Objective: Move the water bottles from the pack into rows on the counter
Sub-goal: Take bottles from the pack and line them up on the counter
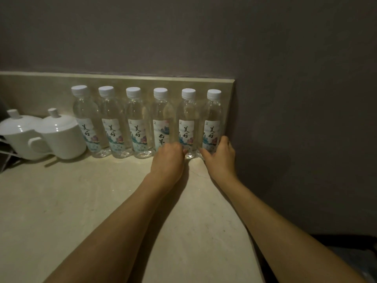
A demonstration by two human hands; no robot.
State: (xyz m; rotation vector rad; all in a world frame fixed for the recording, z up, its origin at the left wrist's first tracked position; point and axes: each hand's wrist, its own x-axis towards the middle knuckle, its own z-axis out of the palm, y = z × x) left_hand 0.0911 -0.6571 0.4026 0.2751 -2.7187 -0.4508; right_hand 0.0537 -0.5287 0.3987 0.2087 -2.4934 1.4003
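Several clear water bottles with white caps and printed labels stand upright in one row against the beige backsplash. My left hand (168,160) grips the base of the fourth bottle from the left (161,119), whose label differs from the others. My right hand (219,154) holds the base of the rightmost bottle (213,119), next to the side wall. Between them stands another bottle (187,119) that neither hand holds. The pack is not in view.
Two white lidded mugs (59,135) stand at the left end of the row, beside a wire rack edge (6,158). The beige counter (81,201) spreads out in front of the row. A dark wall (295,139) bounds the counter on the right.
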